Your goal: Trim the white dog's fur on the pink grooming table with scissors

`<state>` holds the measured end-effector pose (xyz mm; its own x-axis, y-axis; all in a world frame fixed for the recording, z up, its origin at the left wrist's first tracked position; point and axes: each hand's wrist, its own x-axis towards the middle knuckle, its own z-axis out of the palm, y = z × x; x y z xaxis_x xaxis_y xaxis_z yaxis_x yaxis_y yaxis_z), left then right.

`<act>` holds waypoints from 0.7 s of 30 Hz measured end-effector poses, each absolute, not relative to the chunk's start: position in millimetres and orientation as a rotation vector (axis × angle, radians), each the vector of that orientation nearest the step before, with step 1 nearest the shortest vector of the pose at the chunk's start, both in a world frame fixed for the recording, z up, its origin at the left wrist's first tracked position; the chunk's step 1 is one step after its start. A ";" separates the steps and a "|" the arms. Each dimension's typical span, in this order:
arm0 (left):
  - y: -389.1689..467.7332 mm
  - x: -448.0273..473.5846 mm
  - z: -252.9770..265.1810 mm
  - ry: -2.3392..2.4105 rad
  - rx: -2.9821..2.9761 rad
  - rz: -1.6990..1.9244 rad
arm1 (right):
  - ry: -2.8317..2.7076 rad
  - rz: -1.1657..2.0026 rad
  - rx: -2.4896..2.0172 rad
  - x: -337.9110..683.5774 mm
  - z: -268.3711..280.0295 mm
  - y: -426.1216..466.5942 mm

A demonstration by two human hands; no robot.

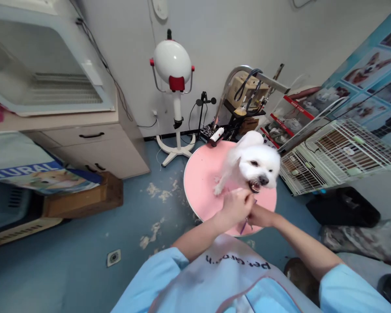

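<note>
A white fluffy dog (pixel 259 163) sits on a round pink grooming table (pixel 198 174), its mouth open and its head turned toward my right side. My left hand (pixel 236 205) is closed just below the dog's chin; what its fingers pinch, if anything, is hidden. Close beside it, my right hand (pixel 258 214) wraps around a slim purple tool (pixel 243 227), perhaps scissors or a comb. Only the tool's ends show past the fingers, so its exact kind is unclear.
A white stand dryer (pixel 172 63) is behind the table. A tool tray (pixel 211 134), grooming arm (pixel 273 82) and wire cages (pixel 342 152) border it. Fur clumps (pixel 163 193) lie on the floor. Drawers (pixel 94 143) and a wooden box (pixel 84 198) are at left.
</note>
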<state>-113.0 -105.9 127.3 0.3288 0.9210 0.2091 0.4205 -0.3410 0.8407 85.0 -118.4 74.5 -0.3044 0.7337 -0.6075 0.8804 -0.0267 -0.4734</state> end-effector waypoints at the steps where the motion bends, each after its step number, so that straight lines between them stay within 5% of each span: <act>1: -100.8 -115.5 113.4 1.164 1.789 0.912 | 1.953 -1.189 1.819 83.4 53.5 -124.7; 6: -68.9 -113.8 68.0 1.123 0.997 0.776 | 1.517 -0.924 2.257 84.5 -24.0 -154.5; 11: -47.5 -87.3 87.3 0.658 0.340 0.658 | 1.245 -0.871 2.522 82.7 -59.9 -168.0; 21: -39.0 -59.0 104.2 0.449 0.276 0.591 | 1.183 -0.970 2.855 76.9 -68.1 -169.1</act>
